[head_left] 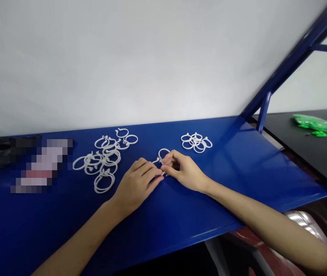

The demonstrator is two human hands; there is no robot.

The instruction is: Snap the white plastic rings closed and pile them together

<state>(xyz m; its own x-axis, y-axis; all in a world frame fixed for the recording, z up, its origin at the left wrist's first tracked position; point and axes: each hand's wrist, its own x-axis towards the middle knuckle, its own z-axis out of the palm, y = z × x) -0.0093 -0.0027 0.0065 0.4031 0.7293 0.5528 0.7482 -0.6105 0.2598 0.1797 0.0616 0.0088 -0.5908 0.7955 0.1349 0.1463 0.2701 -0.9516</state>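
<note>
white plastic split ring (pixel 163 154) pinched by right hand (pixel 184 171), fingers closed on ring's lower part, upper loop showing above them. left hand (pixel 136 185) just beside, fingers curled together, tips against ring's lower end; firmness of hold cannot tell. loose pile of same rings (pixel 103 163) near, left of fingers. smaller cluster of rings (pixel 196 142) ahead and right of fingers. all on blue metal tabletop (pixel 163 218). pixelated object (pixel 41 165) well left of fingers. bag of green parts (pixel 309 123) on black surface (pixel 304 153), far right of fingers.
</note>
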